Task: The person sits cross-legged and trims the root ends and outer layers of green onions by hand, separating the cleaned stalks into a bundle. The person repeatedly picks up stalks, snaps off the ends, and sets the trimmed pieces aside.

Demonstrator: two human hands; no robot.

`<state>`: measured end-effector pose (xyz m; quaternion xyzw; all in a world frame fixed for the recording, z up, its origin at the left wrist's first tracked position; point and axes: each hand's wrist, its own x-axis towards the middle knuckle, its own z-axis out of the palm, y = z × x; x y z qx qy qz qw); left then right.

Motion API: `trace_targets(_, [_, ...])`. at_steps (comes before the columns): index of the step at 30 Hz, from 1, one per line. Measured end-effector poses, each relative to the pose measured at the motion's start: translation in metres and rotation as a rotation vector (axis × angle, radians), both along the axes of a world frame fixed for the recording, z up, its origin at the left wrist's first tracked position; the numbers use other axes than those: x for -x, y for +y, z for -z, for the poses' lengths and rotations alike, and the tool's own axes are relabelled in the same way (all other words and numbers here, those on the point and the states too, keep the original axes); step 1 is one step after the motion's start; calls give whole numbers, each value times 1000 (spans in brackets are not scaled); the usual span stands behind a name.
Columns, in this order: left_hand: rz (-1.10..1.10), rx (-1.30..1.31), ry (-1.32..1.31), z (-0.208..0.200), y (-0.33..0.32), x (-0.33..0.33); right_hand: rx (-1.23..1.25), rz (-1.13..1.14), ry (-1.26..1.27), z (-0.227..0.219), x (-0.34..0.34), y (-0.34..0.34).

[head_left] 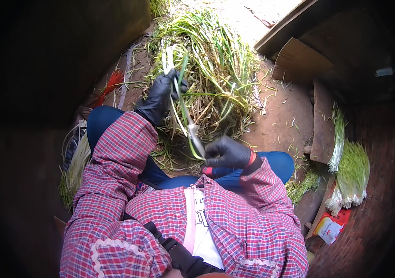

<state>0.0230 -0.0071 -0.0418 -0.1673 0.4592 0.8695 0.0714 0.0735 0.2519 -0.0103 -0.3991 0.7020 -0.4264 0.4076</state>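
Stretched out ahead of me, my left hand (162, 95) in a black glove is closed round a few long pale-green stalks (182, 113) that look like garlic chives. Their white ends stick up above the fist, and the leaves hang down toward my lap. Lower and to the right, my right hand (229, 152), gloved in black too, has its fingers drawn together at the lower end of a hanging leaf. That leaf is smeared by motion. Just beyond both hands lies a big heap of loose green and yellowed leaves (211, 69).
Bundles of trimmed chives (351, 171) lie at right by a red-and-white packet (331, 228). Paler stalks (79, 162) rest beside my left knee. Red ties (113, 82) lie left of the heap. Cardboard (301, 62) stands at the right. Leaf scraps litter the brown floor.
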Motion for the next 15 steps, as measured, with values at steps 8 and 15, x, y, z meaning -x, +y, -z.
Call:
trace_targets(8, [166,109,98,17,22,-4,-497,256,338,54,16,52])
trace_targets(15, [396,148,-100,78,82,-34,-286,602,676,40,106,-32])
